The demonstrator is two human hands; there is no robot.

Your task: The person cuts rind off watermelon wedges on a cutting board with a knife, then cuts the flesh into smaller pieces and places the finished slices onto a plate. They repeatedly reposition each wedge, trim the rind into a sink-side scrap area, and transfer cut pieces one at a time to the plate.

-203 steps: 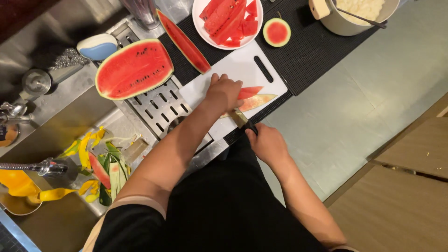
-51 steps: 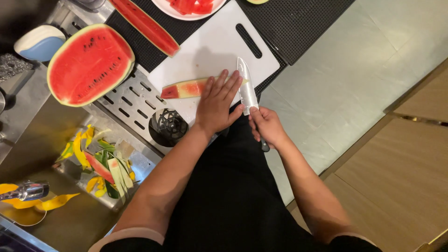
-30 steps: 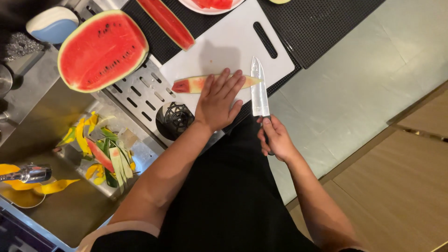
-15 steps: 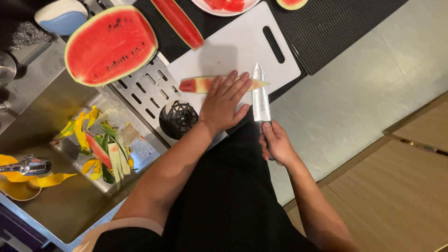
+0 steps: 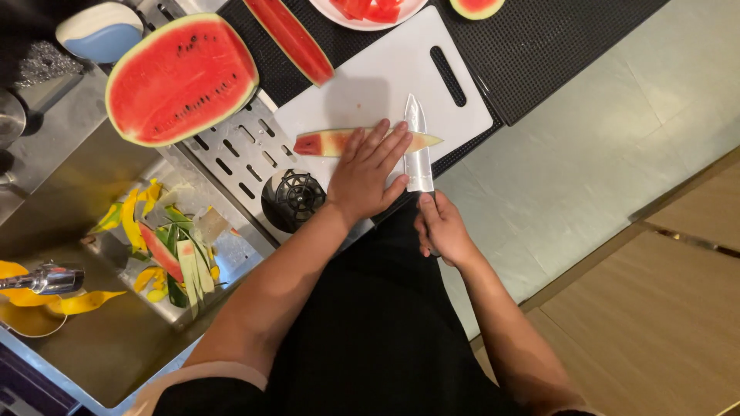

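Hidden/cut off: knife handle buried in right hand (image 5: pixel 441 231), only blade shows. Plate (image 5: pixel 368 9) of red chunks cut by top edge, so is small round melon end (image 5: pixel 477 7). Mid part of rind strip (image 5: pixel 333 142) covered by left-hand fingers. Faucet (image 5: pixel 46 278) clipped at left edge; scraps in sink strainer (image 5: pixel 176 254) jumbled, hard to sort peel from flesh.
Left hand: left hand (image 5: pixel 370 171) flat, palm down, fingers spread & straight, pressing on strip; not curled round anything.
Right hand: closed tight on knife (image 5: pixel 417 146) handle, thumb along top; blade lies flat on board, tip pointing away from body, just beside left fingertips, touching strip's pale end.
Strip: thin wedge, red end left, pale tip right, lying across near half of white cutting board (image 5: pixel 385 92).
Edges/room: board's near edge sits at counter lip over black mat (image 5: pixel 539 46); far half of board bare. Long melon slice (image 5: pixel 289 35) lies off board's upper-left corner. Half melon (image 5: pixel 182 78) cut face up on slotted drain rack (image 5: pixel 239 150), well apart from hands. Round black drain cover (image 5: pixel 295 200) just beside left wrist. Grey floor to right.
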